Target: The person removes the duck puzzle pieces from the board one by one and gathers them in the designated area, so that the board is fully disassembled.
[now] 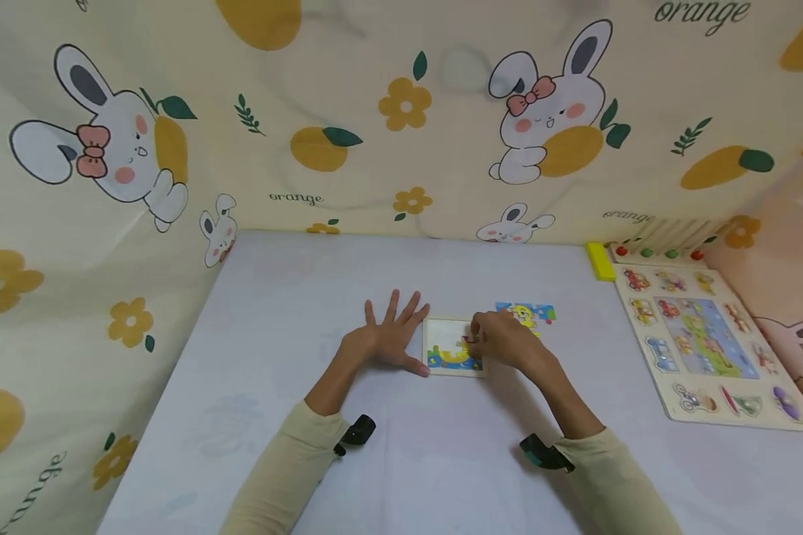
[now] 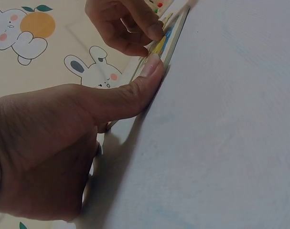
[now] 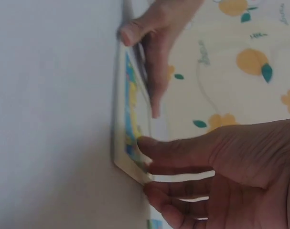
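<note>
A small jigsaw puzzle tray [image 1: 443, 330] with a pale wooden rim lies flat on the white table. Joined blue and yellow pieces [image 1: 445, 360] fill its lower part, while its upper left shows bare white. My left hand [image 1: 391, 338] is spread on the table at the tray's left side, the thumb touching its lower left corner. Bent over the tray's right side, my right hand [image 1: 507, 342] pinches a puzzle piece [image 1: 469, 339], mostly hidden by the fingers. Its thumb [image 3: 147, 143] is right at the picture surface in the right wrist view. Loose pieces [image 1: 525, 313] lie just behind that hand.
At the right of the table lies a large wooden picture board [image 1: 649, 383] with small vehicle and toy pictures. Behind it are a yellow block [image 1: 600, 261] and a board with coloured beads [image 1: 647, 253]. A rabbit-and-orange patterned cloth [image 1: 348, 96] rises along the back edge.
</note>
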`<state>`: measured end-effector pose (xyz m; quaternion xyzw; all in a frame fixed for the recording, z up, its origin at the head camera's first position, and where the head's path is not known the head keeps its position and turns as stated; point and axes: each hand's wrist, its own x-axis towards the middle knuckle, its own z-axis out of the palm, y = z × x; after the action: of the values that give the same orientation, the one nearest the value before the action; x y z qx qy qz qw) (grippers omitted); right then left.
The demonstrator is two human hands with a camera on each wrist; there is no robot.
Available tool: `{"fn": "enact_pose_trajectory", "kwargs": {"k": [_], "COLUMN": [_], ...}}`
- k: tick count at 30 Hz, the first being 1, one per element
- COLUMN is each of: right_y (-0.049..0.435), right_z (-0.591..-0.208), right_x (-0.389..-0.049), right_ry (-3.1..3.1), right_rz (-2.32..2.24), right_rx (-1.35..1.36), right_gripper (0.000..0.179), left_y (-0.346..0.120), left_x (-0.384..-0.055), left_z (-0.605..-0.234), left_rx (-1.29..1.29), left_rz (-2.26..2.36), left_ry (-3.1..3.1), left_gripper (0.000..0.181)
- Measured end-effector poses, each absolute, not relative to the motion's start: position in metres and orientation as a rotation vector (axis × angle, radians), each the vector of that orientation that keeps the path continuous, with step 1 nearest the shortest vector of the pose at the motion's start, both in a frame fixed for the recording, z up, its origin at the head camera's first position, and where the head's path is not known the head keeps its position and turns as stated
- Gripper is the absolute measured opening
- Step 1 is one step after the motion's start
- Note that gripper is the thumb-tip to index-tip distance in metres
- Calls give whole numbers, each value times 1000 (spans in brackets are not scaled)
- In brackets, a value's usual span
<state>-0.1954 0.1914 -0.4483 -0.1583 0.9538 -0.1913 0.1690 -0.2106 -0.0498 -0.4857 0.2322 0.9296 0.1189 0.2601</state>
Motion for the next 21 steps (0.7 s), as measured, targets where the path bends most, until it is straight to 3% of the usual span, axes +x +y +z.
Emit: {"fn": "enact_pose_trajectory", "kwargs": {"k": [7,21], "right_y": [203,183], "right_z": [-450,-447], "right_x": [-188,-195], "right_ry": [2756,2794], "right_rz": [-451,-546], "right_rx": [-379,-515], "right_gripper": [21,33], "left_y": [-30,-53], "left_x": [-209,-211], "left_z": [-486,-482], "left_rx": [699,608], "left_rz": [267,222], "left_ry": [2532,2553], "left_gripper": [123,124]}}
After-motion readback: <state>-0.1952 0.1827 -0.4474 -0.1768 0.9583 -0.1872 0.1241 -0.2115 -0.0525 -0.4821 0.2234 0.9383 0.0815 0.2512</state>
